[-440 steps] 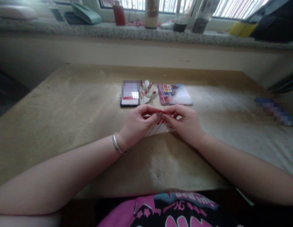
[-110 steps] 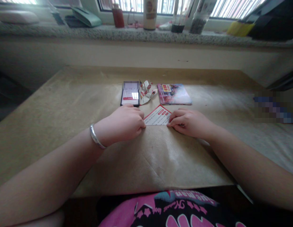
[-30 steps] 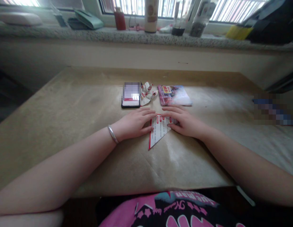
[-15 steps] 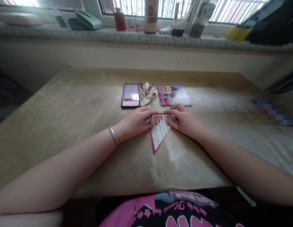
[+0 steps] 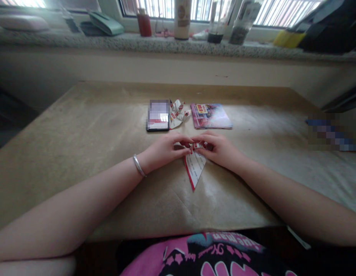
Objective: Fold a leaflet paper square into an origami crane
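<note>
A folded triangle of printed paper (image 5: 195,168), white with red edging and red labels, lies on the table with its point toward me. My left hand (image 5: 173,147) pinches its upper left part between thumb and fingers. On the upper right, my right hand (image 5: 216,148) grips the same paper, its fingertips close to those of the left. The top edge of the paper is bent up between the hands and partly hidden by the fingers. Just beyond my hands sits a crumpled folded paper piece (image 5: 178,114) with similar red-and-white print.
A phone (image 5: 158,115) lies left of the crumpled piece, and a colourful booklet (image 5: 211,115) lies right of it. Bottles, including a red one (image 5: 144,23), and a green case (image 5: 106,23) stand along the stone windowsill (image 5: 155,43) behind the table (image 5: 109,99).
My hands have come closer together and now pinch the paper's top edge, which was flat before and is now bent. The paper's lower point has shifted slightly right.
</note>
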`<state>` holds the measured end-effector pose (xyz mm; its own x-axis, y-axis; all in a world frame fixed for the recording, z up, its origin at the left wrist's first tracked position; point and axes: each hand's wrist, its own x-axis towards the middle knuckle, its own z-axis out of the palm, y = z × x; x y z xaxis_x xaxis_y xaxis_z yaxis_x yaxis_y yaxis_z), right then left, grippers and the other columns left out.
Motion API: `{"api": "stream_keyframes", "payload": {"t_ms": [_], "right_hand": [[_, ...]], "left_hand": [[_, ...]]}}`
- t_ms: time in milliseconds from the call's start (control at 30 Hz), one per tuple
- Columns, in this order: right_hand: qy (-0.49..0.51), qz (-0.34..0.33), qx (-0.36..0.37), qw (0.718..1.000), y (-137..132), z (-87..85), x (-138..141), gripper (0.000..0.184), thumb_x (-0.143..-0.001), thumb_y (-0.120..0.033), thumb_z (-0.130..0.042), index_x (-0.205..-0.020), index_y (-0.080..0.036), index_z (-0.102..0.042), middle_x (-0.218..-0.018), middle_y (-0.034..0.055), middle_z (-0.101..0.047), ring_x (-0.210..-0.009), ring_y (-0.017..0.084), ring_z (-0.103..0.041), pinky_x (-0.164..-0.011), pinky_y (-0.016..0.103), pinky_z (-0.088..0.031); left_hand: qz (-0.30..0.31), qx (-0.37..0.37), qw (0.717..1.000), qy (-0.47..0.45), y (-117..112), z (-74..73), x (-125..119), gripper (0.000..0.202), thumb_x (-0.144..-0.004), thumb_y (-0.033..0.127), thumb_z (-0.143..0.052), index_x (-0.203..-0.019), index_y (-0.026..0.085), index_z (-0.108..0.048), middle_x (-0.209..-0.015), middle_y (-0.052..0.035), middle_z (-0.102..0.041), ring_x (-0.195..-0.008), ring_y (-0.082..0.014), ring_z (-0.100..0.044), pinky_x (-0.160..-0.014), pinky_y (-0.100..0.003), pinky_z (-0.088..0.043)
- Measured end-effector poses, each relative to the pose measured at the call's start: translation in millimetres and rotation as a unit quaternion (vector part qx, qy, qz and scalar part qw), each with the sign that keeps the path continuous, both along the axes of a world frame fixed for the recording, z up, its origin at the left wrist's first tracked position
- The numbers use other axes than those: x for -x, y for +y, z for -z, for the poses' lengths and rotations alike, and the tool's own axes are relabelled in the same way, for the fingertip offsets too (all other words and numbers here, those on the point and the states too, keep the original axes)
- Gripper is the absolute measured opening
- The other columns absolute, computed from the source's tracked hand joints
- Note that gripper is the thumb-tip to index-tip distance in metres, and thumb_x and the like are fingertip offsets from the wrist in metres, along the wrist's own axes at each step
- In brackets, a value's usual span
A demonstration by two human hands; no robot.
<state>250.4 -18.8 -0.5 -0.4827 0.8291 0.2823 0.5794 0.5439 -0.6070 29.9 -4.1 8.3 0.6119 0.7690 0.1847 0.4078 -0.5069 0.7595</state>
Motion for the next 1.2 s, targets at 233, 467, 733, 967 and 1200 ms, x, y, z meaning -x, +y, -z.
{"api": "stream_keyframes", "payload": {"t_ms": [233, 467, 733, 967, 1200], "right_hand": [[0.036, 0.034, 0.065, 0.997, 2, 3.8, 1, 0.028, -0.082, -0.033, -0.064, -0.106, -0.02, -0.071, -0.098, 0.0066, -0.072, -0.08, 0.017, -0.062, -0.07, 0.03, -0.048], [0.094, 0.093, 0.104, 0.986, 0, 5.7, 10, 0.029, -0.077, -0.039, -0.068, -0.098, -0.019, -0.071, -0.085, 0.0039, -0.071, -0.071, 0.015, -0.061, -0.065, 0.028, -0.047], [0.113, 0.098, 0.117, 0.982, -1, 5.4, 12, 0.017, -0.075, -0.034, -0.066, -0.078, -0.019, -0.061, -0.072, -0.0007, -0.064, -0.059, 0.011, -0.051, -0.055, 0.025, -0.04], [0.15, 0.08, 0.152, 0.974, 1, 5.9, 16, 0.016, -0.072, -0.03, -0.065, -0.081, -0.019, -0.058, -0.069, -0.0018, -0.062, -0.056, 0.01, -0.049, -0.053, 0.024, -0.037], [0.208, 0.059, 0.185, 0.959, 3, 6.8, 11, 0.018, -0.071, -0.032, -0.062, -0.083, -0.021, -0.053, -0.067, -0.0031, -0.058, -0.059, 0.011, -0.052, -0.056, 0.025, -0.039]], "left_hand": [[0.004, 0.133, 0.989, -0.058, 2, 0.7, -2, 0.021, -0.079, 0.023, -0.069, -0.098, 0.014, -0.068, -0.096, -0.0043, -0.074, -0.088, -0.0136, -0.069, -0.089, -0.032, -0.055], [0.0, 0.147, 0.988, -0.047, 4, 1.0, -2, 0.015, -0.075, 0.025, -0.07, -0.084, 0.014, -0.067, -0.084, -0.0023, -0.072, -0.08, -0.0137, -0.067, -0.08, -0.03, -0.055], [-0.032, 0.067, 0.997, -0.037, -2, 2.5, -7, 0.016, -0.077, 0.025, -0.065, -0.083, 0.015, -0.054, -0.081, 0.0002, -0.062, -0.074, -0.011, -0.06, -0.07, -0.025, -0.051], [-0.07, -0.018, 0.997, 0.016, -10, 3.7, -15, 0.024, -0.08, 0.02, -0.059, -0.101, 0.019, -0.048, -0.078, 0.0018, -0.061, -0.071, -0.0121, -0.06, -0.068, -0.026, -0.048], [-0.081, 0.014, 0.997, 0.001, -5, 5.1, -9, 0.023, -0.083, 0.023, -0.056, -0.105, 0.018, -0.052, -0.074, 0.0026, -0.059, -0.067, -0.011, -0.058, -0.063, -0.023, -0.046]]}}
